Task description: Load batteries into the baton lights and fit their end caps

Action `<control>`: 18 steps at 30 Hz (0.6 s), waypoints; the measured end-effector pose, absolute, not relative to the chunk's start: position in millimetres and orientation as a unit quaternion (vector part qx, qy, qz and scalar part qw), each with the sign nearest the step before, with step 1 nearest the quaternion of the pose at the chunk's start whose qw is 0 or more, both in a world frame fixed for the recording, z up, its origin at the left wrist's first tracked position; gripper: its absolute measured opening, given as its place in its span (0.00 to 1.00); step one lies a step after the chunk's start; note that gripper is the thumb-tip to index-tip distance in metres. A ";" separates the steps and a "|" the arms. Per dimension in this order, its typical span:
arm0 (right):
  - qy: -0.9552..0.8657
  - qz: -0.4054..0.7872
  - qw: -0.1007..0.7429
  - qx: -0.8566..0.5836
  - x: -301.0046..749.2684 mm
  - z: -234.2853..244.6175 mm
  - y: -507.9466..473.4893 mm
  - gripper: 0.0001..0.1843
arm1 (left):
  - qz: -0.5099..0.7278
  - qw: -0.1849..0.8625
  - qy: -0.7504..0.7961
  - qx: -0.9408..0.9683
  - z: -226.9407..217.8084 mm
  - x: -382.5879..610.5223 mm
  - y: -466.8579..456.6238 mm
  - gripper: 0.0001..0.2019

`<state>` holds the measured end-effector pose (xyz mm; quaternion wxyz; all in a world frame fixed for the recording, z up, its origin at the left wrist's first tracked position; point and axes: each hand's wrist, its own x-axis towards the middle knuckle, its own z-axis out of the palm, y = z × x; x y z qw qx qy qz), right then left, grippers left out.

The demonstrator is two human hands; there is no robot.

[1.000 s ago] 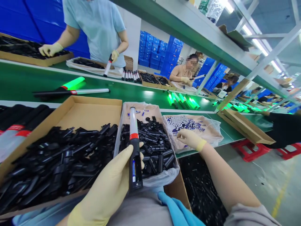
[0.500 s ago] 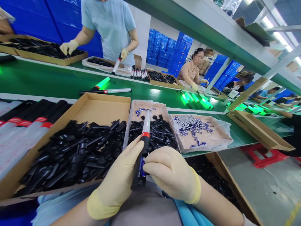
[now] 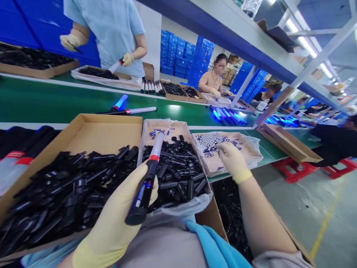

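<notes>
My left hand (image 3: 119,201), in a cream glove, is closed around the black handle of a light stick (image 3: 145,190). The stick tilts away from me, with a red band and a translucent white tube at its far end. Its battery compartment faces up uncovered, and blue batteries (image 3: 141,193) show inside. My right hand (image 3: 234,160), gloved too, reaches over a plastic-lined box (image 3: 251,152) of small batteries (image 3: 212,141). Its fingers are bent together at the batteries; whatever lies between the fingertips is hidden.
A cardboard box (image 3: 111,123) of black plastic parts stands at left, beside a lined box of black parts (image 3: 178,163). Finished light sticks (image 3: 19,156) lie far left. Across the green conveyor (image 3: 178,109), co-workers (image 3: 108,33) handle sticks; blue-lit sticks (image 3: 228,115) rest on it.
My right hand has left the stick's battery compartment and moved right to the battery box. My left hand still holds the stick, now further left. The sticks' glow changed from green to blue.
</notes>
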<state>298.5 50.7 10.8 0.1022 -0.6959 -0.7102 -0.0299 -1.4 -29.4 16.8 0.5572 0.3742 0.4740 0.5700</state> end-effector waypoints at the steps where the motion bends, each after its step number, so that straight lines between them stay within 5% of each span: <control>1: -0.691 -0.019 0.066 -0.719 322.0 7.3 62.0 0.16 | 0.571 0.569 0.474 0.355 20.1 0.5 -29.1 0.15; 4: -0.679 0.016 -0.023 -0.734 369.7 -8.6 86.2 0.05 | 0.555 0.639 0.470 0.251 26.7 7.1 -24.7 0.08; 9: -0.726 0.032 -0.079 -0.683 383.3 -29.8 102.0 0.10 | 0.543 0.688 0.447 0.179 27.8 12.9 -18.1 0.10; 12: -0.756 0.009 -0.056 -0.652 372.7 -19.8 99.2 0.04 | 0.540 0.692 0.445 0.178 27.6 11.7 -21.4 0.11; 18: -0.891 -0.056 0.092 -0.441 271.2 37.9 40.7 0.11 | 0.549 0.618 0.452 0.335 9.9 6.6 -26.2 0.15</control>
